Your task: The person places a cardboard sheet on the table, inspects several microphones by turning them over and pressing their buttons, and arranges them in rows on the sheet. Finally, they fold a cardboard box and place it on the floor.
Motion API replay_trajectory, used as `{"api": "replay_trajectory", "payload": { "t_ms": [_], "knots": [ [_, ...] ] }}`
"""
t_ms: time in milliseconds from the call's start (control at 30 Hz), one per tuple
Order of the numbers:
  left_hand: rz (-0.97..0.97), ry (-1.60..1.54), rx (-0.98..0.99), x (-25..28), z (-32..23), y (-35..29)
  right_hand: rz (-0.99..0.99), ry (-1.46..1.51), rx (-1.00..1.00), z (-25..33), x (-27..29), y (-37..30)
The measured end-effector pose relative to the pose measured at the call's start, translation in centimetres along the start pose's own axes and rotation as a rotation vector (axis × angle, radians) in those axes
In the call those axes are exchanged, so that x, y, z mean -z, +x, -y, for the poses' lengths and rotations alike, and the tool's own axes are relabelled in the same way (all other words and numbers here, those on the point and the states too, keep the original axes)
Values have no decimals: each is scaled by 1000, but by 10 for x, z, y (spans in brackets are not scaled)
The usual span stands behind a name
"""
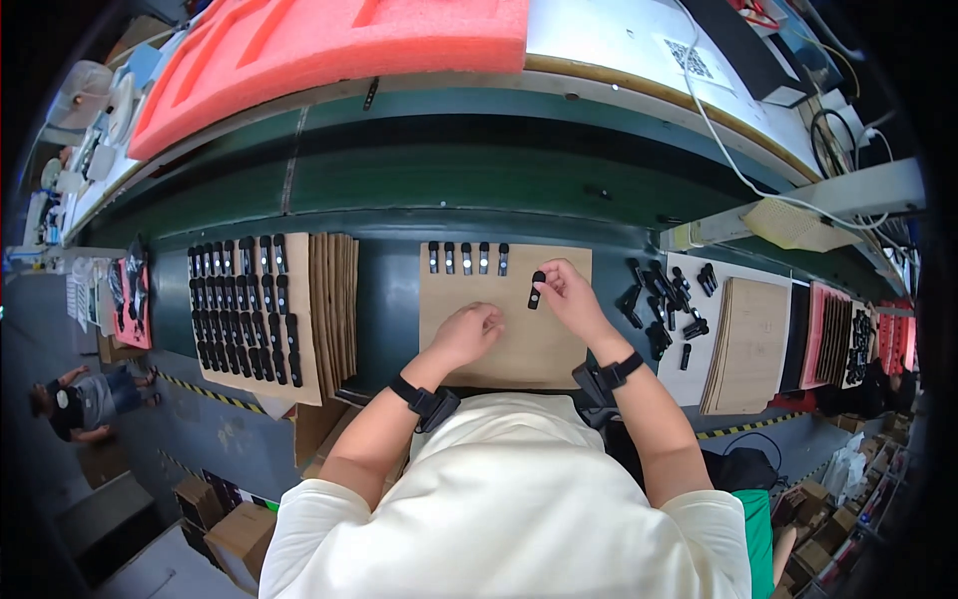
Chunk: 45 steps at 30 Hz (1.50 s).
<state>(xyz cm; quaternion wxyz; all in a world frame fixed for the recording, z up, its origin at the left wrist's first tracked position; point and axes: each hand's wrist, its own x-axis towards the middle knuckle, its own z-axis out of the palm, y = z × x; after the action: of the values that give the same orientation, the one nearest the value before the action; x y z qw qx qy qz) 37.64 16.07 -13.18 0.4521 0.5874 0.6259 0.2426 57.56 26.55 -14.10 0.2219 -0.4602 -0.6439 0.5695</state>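
The right hand is gripping one small black device between thumb and fingers, over the right part of the brown cardboard sheet. The device is pointing a little aslant, and I cannot tell if its near end is touching the cardboard. The pinch is covering mainly its far end, so the near end could be swinging or slipping out if the thumb is loosening too early.

The left hand is resting open above the near-left part of the sheet, fingers half bent, and I am seeing nothing in it. A black wristband is hanging close to the near edge — if that arm is dropping, it could be catching the sheet and shifting everything on it.

Farther out, a row of five devices is standing along the far edge. A careless knuckle could be knocking the rightmost one out of line.

To the right, loose devices are lying crossed in a pile; pulling one could be dragging its neighbours, or scratching them. Beyond, a cardboard stack is leaving little free space there.

On the left, filled rows are lying closely packed on another stack — a bump from the left elbow could be disordering them.
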Motion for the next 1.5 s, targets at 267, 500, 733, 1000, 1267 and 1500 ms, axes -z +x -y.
{"api": "replay_trajectory", "payload": {
  "t_ms": [267,500,733,1000,1267,1500],
  "knots": [
    [54,60,197,-25,80,20,13,-328,-45,-55,-17,72],
    [92,7,237,-26,88,27,26,-354,-102,-71,-26,97],
    [85,43,212,-27,92,30,-5,-381,-105,-71,-26,103],
    [85,47,207,-23,87,27,-117,-421,31,-62,19,136],
    [134,7,240,-25,83,24,-555,-897,123,-77,53,178],
    [102,7,286,-21,80,28,-268,-436,-43,-48,44,162]
  ]
}}
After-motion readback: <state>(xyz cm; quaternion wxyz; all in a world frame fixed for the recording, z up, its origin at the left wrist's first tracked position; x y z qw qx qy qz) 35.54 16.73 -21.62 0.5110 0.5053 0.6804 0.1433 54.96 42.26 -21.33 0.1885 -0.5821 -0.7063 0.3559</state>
